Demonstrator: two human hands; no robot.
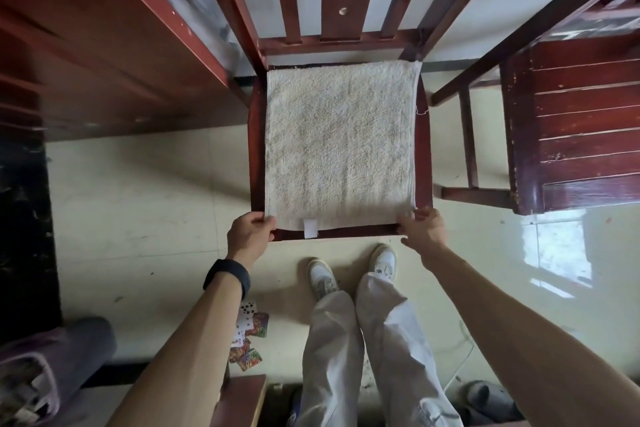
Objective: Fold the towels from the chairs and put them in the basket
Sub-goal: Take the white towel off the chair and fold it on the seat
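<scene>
Two near towel [341,146] corners, left hand [250,233], right hand [420,230] pinching

Both arms reach forward and down, nearly straight. The left hand [250,231] pinches the near left corner of the towel [341,146], fingers curled. The right hand [421,230] grips its near right corner. A black band [227,277] circles the left wrist.

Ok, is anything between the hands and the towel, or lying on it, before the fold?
Nothing visible. The left hand and right hand pinch the near corners of the towel, which lies flat on the chair seat with nothing on top. Its destination is not identifiable in view, so that path cannot be judged.
</scene>
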